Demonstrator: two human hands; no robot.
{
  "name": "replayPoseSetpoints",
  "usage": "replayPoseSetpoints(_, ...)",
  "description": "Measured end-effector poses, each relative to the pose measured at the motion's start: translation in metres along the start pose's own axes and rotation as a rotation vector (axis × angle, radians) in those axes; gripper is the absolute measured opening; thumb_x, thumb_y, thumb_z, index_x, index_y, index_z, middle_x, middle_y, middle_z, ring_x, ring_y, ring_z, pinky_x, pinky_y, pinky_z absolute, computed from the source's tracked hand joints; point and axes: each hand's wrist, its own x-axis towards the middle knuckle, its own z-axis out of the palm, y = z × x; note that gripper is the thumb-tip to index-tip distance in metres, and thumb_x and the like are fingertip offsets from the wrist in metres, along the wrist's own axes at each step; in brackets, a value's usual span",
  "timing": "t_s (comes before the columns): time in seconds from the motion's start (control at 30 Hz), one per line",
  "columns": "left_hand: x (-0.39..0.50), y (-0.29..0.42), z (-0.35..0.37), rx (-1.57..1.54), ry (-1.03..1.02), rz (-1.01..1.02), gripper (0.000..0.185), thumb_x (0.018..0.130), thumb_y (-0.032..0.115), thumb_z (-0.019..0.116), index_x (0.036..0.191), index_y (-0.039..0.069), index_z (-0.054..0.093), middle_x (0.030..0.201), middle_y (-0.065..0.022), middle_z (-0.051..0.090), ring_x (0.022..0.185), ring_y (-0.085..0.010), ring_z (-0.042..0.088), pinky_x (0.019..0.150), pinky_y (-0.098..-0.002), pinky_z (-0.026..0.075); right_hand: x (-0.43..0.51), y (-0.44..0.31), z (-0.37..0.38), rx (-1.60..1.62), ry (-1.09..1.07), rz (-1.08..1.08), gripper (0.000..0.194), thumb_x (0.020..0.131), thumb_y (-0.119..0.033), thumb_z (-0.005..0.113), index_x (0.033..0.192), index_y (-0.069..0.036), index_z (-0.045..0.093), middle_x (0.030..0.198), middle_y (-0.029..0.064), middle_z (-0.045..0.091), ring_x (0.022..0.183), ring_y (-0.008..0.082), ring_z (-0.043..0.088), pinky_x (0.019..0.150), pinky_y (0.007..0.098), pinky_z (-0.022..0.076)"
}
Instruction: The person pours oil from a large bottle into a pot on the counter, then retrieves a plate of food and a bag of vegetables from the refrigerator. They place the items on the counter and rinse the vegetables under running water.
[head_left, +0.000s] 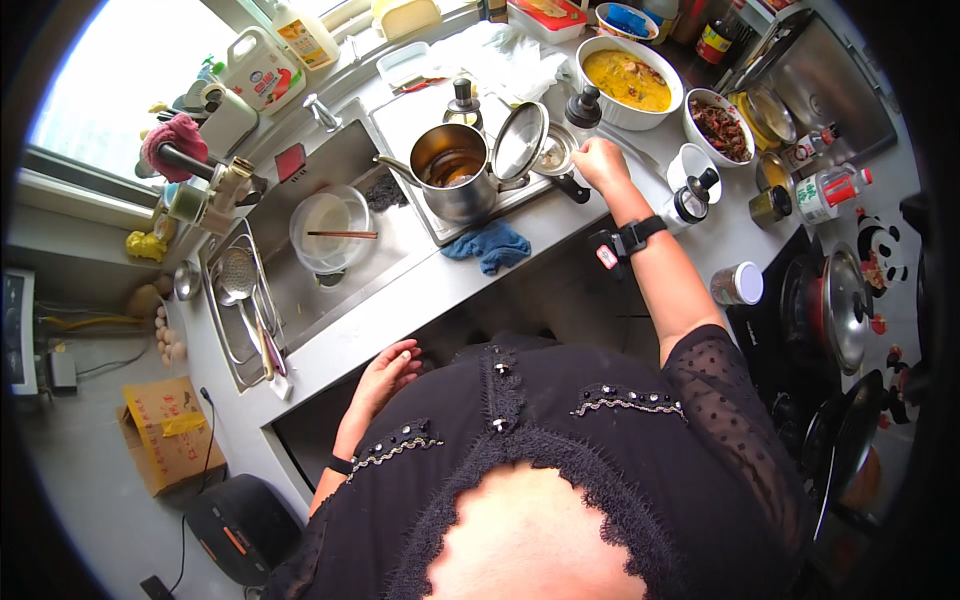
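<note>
My right hand (602, 165) is curled at the counter, just below a glass dispenser with a black top (583, 111). Its fingertips face away, so whether they grip anything is hidden. Right beside it are a small metal bowl (556, 148) and a black handle (573, 187). To the left stands a steel saucepan (456, 176) with brown liquid inside, and its round lid (520, 141) leans tilted at its right side. My left hand (388, 375) hangs at the counter's front edge, fingers loosely bent and holding nothing.
A blue cloth (489, 247) lies at the counter edge. The steel sink (300, 296) contains a plastic bowl (330, 259) with chopsticks across it. Farther right are a white casserole of yellow food (675, 96), a bowl of dried chillies (720, 154), a lidded jar (736, 283) and a lidded pan (847, 307).
</note>
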Motion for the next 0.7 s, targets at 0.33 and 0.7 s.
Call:
replayPoseSetpoints(0.33,0.022,0.040,-0.018,0.128,-0.087,0.057,0.036,0.093,0.022,0.054,0.126,0.009,0.050,0.118,-0.0036,0.056,0.101,-0.0109,0.054,0.082,-0.0231,0.043,-0.017,-0.049,-0.113,-0.407,0.498,-0.283,0.019,0.082,-0.024,0.052,0.083,-0.006,0.061,0.081,0.0178,0.064,0.074,0.0371,0.062,0.068,0.0478,0.0505)
replayPoseSetpoints(0.7,0.027,0.037,-0.032,0.166,-0.123,0.088,0.039,0.093,0.026,0.053,0.128,0.009,0.049,0.120,-0.0035,0.056,0.104,-0.0128,0.053,0.087,-0.0260,0.042,0.007,-0.167,-0.132,-0.376,0.027,-0.735,0.019,0.080,-0.020,0.055,0.084,-0.003,0.062,0.075,0.0167,0.062,0.069,0.0311,0.060,0.064,0.0375,0.0473)
